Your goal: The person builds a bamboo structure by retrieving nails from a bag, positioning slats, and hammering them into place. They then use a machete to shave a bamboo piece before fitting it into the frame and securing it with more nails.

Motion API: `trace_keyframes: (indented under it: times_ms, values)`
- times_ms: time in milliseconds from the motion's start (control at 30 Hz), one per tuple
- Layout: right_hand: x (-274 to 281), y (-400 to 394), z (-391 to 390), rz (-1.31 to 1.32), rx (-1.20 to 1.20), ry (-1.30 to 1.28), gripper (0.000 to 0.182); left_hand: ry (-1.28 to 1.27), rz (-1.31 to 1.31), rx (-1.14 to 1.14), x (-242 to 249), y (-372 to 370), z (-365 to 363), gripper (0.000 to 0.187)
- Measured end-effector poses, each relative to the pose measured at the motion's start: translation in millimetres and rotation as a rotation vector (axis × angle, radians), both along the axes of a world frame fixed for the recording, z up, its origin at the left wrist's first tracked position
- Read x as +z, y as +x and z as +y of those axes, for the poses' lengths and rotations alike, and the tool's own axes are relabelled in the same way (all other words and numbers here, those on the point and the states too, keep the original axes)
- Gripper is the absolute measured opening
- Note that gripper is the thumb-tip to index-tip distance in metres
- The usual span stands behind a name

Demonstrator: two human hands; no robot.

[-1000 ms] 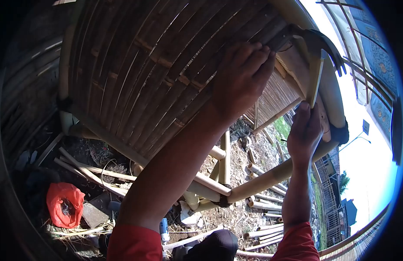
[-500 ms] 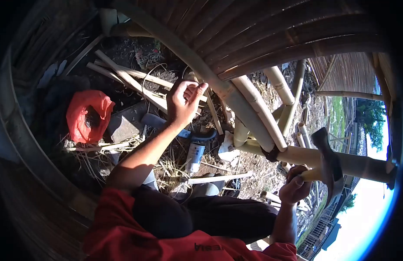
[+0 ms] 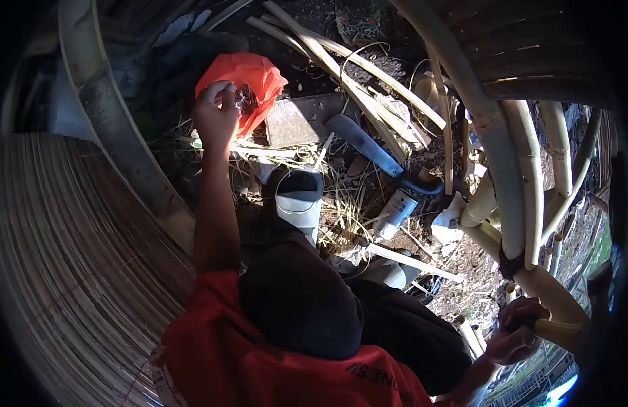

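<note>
My left hand is at the near left side of a red plastic bag, its fingers curled together at the bag's mouth. Whether anything sits between the fingertips is too small to tell. Thin, shiny pieces show inside the bag. At the lower right, my right hand wraps round the yellow handle of a hammer. The hammer's dark head is hard to make out in shadow at the right edge.
A bamboo frame rises on the right, and a curved bamboo pole crosses the left. A machete, a can, a flat block and bamboo strips lie on the ground. A woven panel stands at lower left.
My left hand has moved from beside the bamboo frame to the red bag. The view has swung left, while my right hand keeps hold of the hammer.
</note>
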State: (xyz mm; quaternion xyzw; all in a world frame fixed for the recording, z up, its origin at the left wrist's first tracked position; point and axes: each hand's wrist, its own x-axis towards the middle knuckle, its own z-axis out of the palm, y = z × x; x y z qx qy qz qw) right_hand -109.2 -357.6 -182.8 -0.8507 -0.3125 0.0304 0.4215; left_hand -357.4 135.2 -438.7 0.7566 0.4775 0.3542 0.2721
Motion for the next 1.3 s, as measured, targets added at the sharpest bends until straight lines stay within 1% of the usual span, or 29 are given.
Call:
trace_keyframes:
  times_ms: [33, 100, 133, 167, 200, 267, 300, 367, 433, 500, 567, 633, 667, 700, 767, 900, 967, 1000, 1067, 1100, 1167, 1233, 1300]
  values:
    - [-9, 6, -15, 0.009, -0.044, 0.042, 0.054, 0.008, 0.12, -0.013, -11, -19, 10, 0.014]
    - [-4, 3, 3, 0.059, 0.048, 0.041, 0.059, 0.043, 0.29, 0.037, -20, -32, 13, 0.023]
    - [-6, 6, 5, 0.121, 0.064, 0.087, 0.057, -0.005, 0.27, 0.051, -23, -34, 12, 0.024]
    - [-6, 8, 6, 0.128, 0.073, 0.1, 0.057, -0.057, 0.245, 0.061, -27, -34, 12, 0.025]
    - [-5, 8, 8, 0.122, 0.076, 0.082, 0.057, -0.05, 0.249, 0.067, -30, -33, 13, 0.025]
    - [-6, 10, 8, 0.1, 0.079, 0.058, 0.057, -0.278, 0.26, 0.091, -39, -32, 16, 0.024]
    - [-7, 11, 6, 0.102, 0.08, 0.06, 0.057, -0.276, 0.261, 0.093, -48, -35, 19, 0.024]
    - [-6, 14, 3, 0.137, 0.09, 0.015, 0.057, 0.146, 0.545, -0.095, -58, -40, 26, 0.023]
    - [-7, 15, 4, 0.152, 0.104, 0.029, 0.056, 0.15, 0.539, -0.112, -63, -42, 30, 0.023]
    - [-8, 14, 9, 0.163, 0.117, 0.044, 0.055, 0.303, 0.58, -0.083, -64, -40, 30, 0.023]
    - [-7, 12, 16, 0.161, 0.117, 0.028, 0.054, 0.307, 0.54, -0.054, -59, -33, 29, 0.02]
    - [-9, 13, 15, 0.145, 0.139, 0.035, 0.055, 0.183, 0.596, -0.016, -55, -28, 33, 0.02]
    - [-10, 13, 15, 0.131, 0.156, 0.039, 0.055, 0.095, 0.547, 0.003, -63, -28, 38, 0.021]
    - [-9, 13, 16, 0.129, 0.159, 0.041, 0.055, 0.096, 0.545, 0.006, -66, -28, 40, 0.021]
    - [-7, 9, 20, 0.107, 0.124, -0.015, 0.058, 0.175, 0.666, 0.022, -67, -25, 42, 0.021]
    - [-10, 12, 11, 0.069, 0.142, -0.028, 0.061, 0.123, 0.724, 0.036, -65, -22, 47, 0.022]
    - [-11, 13, 10, 0.061, 0.157, -0.039, 0.063, 0.291, 0.681, -0.026, -75, -29, 54, 0.018]
    - [-11, 13, 9, 0.059, 0.161, -0.036, 0.063, 0.293, 0.68, -0.021, -81, -30, 56, 0.018]
    - [-12, 14, 7, 0.075, 0.159, -0.039, 0.065, 0.224, 0.432, -0.038, -84, -29, 60, 0.015]
    - [-11, 14, 8, 0.073, 0.162, -0.036, 0.065, 0.226, 0.432, -0.035, -85, -30, 61, 0.015]
    - [-9, 14, 11, 0.081, 0.184, -0.042, 0.067, 0.247, 0.528, -0.138, -66, -23, 56, 0.023]
    - [-8, 13, 10, 0.08, 0.178, -0.042, 0.066, 0.231, 0.525, -0.13, -73, -21, 62, 0.021]
    - [-8, 12, 10, 0.079, 0.168, -0.043, 0.066, 0.385, 0.645, -0.17, -73, -19, 66, 0.009]
